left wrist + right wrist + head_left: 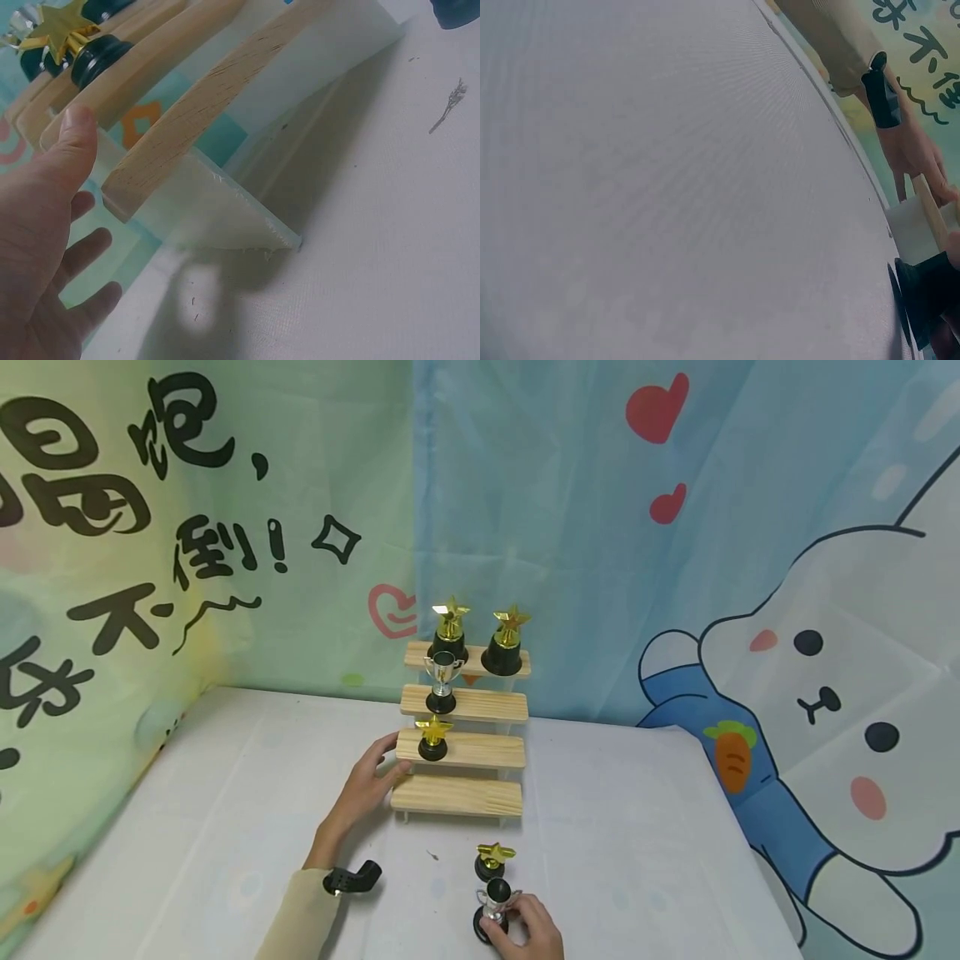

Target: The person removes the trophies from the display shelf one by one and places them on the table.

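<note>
A four-tier wooden shelf (pixel 456 793) stands on the white table. My left hand (pixel 369 787) is at its left end; in the left wrist view the thumb (pixel 77 139) touches a plank's end and the other fingers spread loosely behind. My right hand (pixel 531 931) pinches a small silver trophy cup (pixel 494 906) with a black base, near the table's front. Just beyond that cup is a gold star trophy (pixel 491 862). In the right wrist view only a black base (pixel 926 292) and a bit of finger show at the edge.
On the shelf stand a gold star trophy (pixel 432 739), a silver trophy cup (pixel 442 681) one tier higher, and two larger star trophies (pixel 450 631) on top. A printed cloth backdrop (pixel 540 527) hangs behind the table (pixel 615 827). A small dark scrap (pixel 432 855) lies before the shelf.
</note>
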Demonstrator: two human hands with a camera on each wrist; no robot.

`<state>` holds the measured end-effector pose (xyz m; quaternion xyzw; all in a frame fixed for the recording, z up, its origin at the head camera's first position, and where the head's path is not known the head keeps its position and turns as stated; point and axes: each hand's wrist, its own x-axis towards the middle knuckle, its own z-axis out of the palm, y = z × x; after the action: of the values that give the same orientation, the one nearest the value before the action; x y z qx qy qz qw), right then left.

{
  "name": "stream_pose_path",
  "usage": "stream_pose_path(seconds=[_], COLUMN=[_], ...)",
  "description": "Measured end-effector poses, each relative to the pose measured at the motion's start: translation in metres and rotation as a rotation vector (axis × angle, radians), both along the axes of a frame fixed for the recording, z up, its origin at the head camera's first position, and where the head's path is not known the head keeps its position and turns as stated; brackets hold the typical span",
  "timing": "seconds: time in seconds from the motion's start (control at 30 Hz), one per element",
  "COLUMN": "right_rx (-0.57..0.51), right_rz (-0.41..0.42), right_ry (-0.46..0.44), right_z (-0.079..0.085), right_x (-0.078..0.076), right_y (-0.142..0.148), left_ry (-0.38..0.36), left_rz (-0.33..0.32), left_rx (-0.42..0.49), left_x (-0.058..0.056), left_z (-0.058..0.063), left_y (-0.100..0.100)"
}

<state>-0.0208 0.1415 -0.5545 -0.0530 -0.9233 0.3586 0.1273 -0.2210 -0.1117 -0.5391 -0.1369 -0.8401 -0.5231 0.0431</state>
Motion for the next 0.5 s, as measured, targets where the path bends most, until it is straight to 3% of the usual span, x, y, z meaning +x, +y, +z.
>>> stream_pose_path(seconds=[0.17, 0.3, 0.5], right_rx=[0.041, 0.01, 0.054], right_rz=[0.018, 0.009, 0.084], right_ry=[-0.087, -0.129, -0.162], right_z=[0.004, 0.007, 0.014], right_x=[0.001, 0.002, 0.008], right_y=[0.001, 0.0, 0.008], left_ry=[0.003, 0.009, -0.006], left_rz=[-0.003, 0.0, 0.013], left_rx=[0.0, -0.004, -0.001], left_x=[-0.001, -0.002, -0.002], left_z=[-0.001, -0.002, -0.001], left_y=[0.0, 0.001, 0.001])
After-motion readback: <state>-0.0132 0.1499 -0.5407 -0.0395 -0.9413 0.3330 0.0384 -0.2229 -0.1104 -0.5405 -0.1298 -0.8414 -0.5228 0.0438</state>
